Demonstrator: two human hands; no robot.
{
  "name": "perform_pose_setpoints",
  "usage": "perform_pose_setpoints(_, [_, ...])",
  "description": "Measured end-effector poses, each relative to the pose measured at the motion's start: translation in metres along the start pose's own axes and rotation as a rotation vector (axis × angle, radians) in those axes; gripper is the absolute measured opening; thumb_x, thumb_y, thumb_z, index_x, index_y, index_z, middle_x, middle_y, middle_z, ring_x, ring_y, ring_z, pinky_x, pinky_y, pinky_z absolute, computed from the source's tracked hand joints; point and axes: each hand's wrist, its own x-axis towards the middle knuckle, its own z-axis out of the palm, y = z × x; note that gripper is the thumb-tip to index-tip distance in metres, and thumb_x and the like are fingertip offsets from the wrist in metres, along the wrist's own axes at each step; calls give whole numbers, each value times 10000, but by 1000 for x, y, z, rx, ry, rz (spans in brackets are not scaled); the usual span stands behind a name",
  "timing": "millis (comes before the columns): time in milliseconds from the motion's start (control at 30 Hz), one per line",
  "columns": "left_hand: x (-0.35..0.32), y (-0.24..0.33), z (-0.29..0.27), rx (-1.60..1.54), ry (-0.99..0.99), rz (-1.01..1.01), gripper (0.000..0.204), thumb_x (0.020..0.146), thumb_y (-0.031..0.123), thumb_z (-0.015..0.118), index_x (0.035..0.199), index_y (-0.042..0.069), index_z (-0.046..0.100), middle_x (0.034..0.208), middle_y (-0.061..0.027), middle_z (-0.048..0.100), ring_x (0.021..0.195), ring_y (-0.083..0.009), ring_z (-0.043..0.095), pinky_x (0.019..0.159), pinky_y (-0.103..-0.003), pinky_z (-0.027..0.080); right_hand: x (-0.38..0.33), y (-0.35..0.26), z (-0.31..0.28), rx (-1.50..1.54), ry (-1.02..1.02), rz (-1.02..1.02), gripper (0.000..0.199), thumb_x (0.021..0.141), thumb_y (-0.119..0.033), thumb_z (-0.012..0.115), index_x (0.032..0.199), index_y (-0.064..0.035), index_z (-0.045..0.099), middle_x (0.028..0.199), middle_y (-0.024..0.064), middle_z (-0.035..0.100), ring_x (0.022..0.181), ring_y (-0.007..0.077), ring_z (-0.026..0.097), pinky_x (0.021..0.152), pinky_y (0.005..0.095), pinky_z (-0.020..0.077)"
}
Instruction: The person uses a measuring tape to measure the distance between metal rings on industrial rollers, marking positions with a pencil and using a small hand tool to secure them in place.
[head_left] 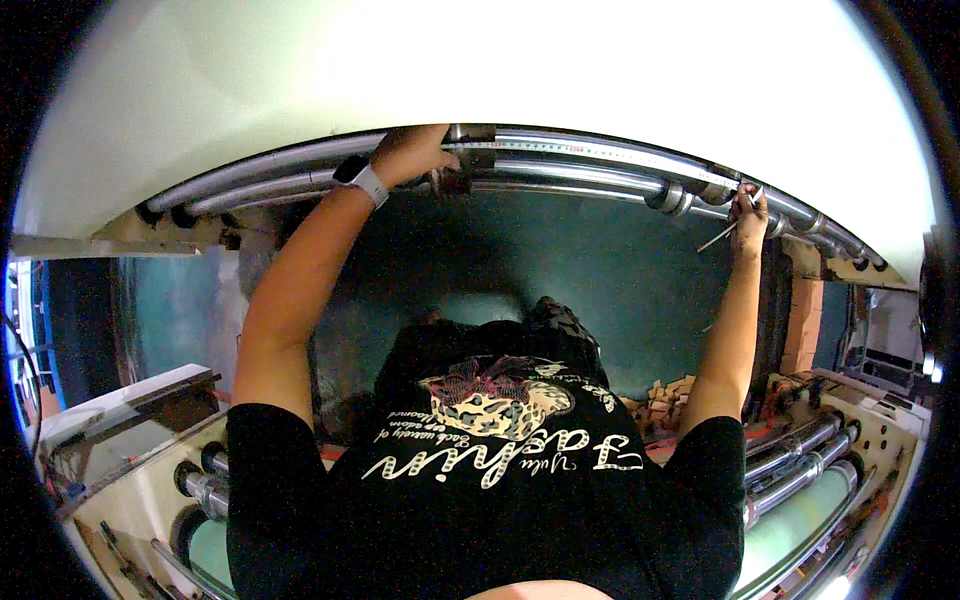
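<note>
A white measuring tape [575, 150] with red and dark marks is stretched along the upper metal shaft [640, 152]. My left hand [408, 156], with a grey-banded smartwatch [360, 180] on its wrist, is closed at the tape's left end, next to a dark collar [452, 180] on the shafts; some fingertips are hidden. Farther right, my right hand [748, 214] pinches the tape near another collar [712, 190]. From that hand a thin pale stick [716, 238] pokes out toward the lower left; its kind cannot be made out.
A large pale curved panel [480, 60] overhangs the shafts. Below them lies a dark green floor [620, 270]. Behind me are more machine rollers [805, 465] on the right and others [205, 490] on the left. Brownish scraps [668, 400] are heaped near my right arm.
</note>
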Motion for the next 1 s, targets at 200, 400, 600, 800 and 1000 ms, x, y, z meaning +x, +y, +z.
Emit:
perform_pose_setpoints(200, [10,24,-3,-7,-18,-26,784,558,276,757,1193,-10,396,1153,-229,448,1081,-378,437,913,-407,373,-1,-6,4,49,-1,32,39,841,-140,573,830,-129,538,575,-39,484,441,53,402,389,189,307])
perform_pose_setpoints(400, [22,9,20,-79,45,21,834,535,226,775,1229,7,369,1188,-222,433,1127,-370,404,947,-405,341,9,-5,0,3,-49,12,52,833,-109,586,843,-123,537,630,-31,499,514,46,425,429,190,321])
perform_pose_setpoints(600, [37,30,26,-113,47,77,849,537,260,762,1241,14,357,1223,-220,416,1156,-361,386,965,-402,329,17,3,-12,-27,-95,-6,40,849,-113,564,873,-117,533,620,-20,485,469,52,402,409,180,318])
perform_pose_setpoints(800, [42,19,41,-224,94,100,936,502,184,793,1280,13,302,1285,-226,345,1220,-365,299,1017,-402,261,13,-3,-1,-22,-89,-6,51,842,-125,576,869,-98,542,633,-19,489,525,57,425,433,193,335])
perform_pose_setpoints(1000, [44,29,32,-191,57,114,968,495,198,793,1294,11,280,1298,-231,324,1231,-371,277,1026,-402,243,11,2,-9,-9,-94,-51,40,841,-122,577,852,-110,541,635,-27,484,521,53,418,428,186,321])
